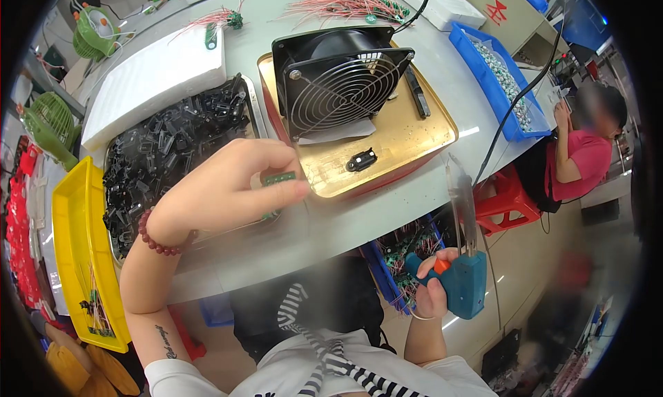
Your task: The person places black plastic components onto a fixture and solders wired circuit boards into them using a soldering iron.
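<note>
My left hand (231, 186), with a beaded bracelet at the wrist, pinches a small green circuit board (280, 179) between thumb and fingers. It is over the right edge of a tray of black plastic parts (176, 138). Lower right, my right hand (432, 295) grips a teal soldering gun (466, 286) with an orange trigger, its metal tip pointing up beside the table edge. One black plastic part (361, 160) lies on the gold tray (407, 148) between my hands. A black fan with a wire guard (345, 100) stands on that tray.
A black tool (418, 93) lies right of the fan. Red-wired boards (352, 7) lie behind it. White foam (159, 86), a yellow bin (72, 238) and green fans (52, 124) are left. A blue bin (504, 86) and a seated person (587, 148) are right. A cable (514, 103) hangs nearby.
</note>
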`<state>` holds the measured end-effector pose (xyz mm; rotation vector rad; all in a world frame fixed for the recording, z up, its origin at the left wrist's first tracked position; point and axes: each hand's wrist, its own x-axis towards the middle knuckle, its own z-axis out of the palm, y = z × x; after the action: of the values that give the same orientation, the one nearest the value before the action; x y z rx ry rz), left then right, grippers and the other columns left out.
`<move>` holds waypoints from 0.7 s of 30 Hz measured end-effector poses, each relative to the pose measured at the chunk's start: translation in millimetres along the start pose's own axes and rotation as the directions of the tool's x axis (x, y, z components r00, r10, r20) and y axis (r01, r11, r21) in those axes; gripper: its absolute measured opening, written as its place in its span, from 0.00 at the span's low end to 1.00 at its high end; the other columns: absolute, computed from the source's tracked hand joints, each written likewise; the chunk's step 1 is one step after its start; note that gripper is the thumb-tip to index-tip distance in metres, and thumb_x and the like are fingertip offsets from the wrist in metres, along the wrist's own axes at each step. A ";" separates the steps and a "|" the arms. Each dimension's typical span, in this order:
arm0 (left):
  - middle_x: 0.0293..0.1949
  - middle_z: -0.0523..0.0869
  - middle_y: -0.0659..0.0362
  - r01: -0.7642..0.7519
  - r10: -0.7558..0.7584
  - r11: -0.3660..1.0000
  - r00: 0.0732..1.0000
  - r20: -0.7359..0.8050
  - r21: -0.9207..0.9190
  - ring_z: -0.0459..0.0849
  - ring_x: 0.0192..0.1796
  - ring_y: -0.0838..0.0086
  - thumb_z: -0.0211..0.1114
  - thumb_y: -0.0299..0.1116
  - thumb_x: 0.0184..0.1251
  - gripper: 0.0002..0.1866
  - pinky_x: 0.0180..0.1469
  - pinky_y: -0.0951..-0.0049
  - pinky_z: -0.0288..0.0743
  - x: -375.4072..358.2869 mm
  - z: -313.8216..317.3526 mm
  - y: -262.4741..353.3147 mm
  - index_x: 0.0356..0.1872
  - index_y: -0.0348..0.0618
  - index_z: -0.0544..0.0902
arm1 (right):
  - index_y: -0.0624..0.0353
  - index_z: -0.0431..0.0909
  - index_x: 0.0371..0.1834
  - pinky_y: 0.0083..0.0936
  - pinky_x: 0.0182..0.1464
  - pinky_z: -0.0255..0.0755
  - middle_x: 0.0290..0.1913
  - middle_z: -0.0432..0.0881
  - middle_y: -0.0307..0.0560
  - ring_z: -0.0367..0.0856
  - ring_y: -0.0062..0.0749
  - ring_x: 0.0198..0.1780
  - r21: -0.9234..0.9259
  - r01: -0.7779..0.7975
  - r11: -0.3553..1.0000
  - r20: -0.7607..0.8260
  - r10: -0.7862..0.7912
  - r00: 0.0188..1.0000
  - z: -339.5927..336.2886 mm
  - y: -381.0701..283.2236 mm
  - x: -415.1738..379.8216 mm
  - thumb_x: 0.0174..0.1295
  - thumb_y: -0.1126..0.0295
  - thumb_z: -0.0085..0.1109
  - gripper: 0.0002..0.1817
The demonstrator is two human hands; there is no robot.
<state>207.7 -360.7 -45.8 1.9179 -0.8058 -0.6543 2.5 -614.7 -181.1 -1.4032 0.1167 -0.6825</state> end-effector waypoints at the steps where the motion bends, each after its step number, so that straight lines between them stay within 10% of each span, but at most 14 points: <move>1: 0.23 0.74 0.64 -0.072 0.072 0.997 0.997 0.003 -0.013 0.70 0.25 0.82 0.63 0.34 0.62 0.12 0.29 0.80 0.66 0.6 0.8 -4.9 0.26 0.36 0.75 | 0.69 0.65 0.53 0.22 0.32 0.67 0.48 0.71 0.54 0.74 0.31 0.27 -0.001 0.008 1.000 -0.004 -0.008 1.000 0.1 0.5 -0.1 0.46 0.70 0.57 0.29; 21: 0.23 0.78 0.63 -0.118 0.123 0.991 0.988 -0.090 0.059 0.71 0.25 0.84 0.58 0.29 0.59 0.07 0.28 0.80 0.65 29.4 28.7 -11.6 0.32 0.35 0.76 | 0.70 0.65 0.53 0.22 0.31 0.68 0.48 0.70 0.55 0.73 0.31 0.27 -0.005 -0.008 1.000 -0.042 0.008 0.999 12.6 -13.9 1.4 0.45 0.71 0.56 0.28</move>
<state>209.1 -394.5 -71.9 1.9159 -0.8798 -0.4706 4.3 -604.7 -165.2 -1.3933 0.1571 -0.7055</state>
